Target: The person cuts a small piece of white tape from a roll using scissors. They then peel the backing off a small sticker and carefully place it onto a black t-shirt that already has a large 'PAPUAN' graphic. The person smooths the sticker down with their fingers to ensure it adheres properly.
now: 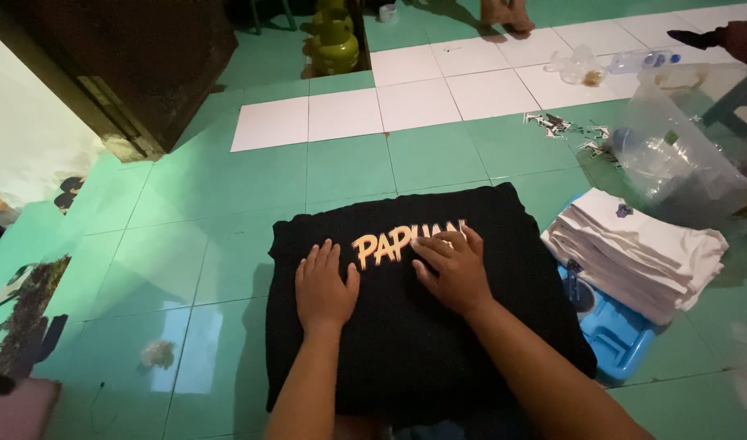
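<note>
A folded black t-shirt point(487, 236) with orange printed lettering lies flat on the green tiled floor in front of me. My left hand point(323, 285) rests palm down on it, left of the lettering, fingers slightly apart. My right hand point(453, 269) presses flat on the shirt over the right end of the lettering, fingers spread. Neither hand grips anything.
A stack of folded white shirts point(634, 248) sits to the right on a blue plastic object point(614, 334). Clear plastic bags point(675, 147) and paper scraps point(565, 129) lie beyond it. A green gas cylinder point(334, 37) and a dark wooden cabinet point(137, 65) stand at the back.
</note>
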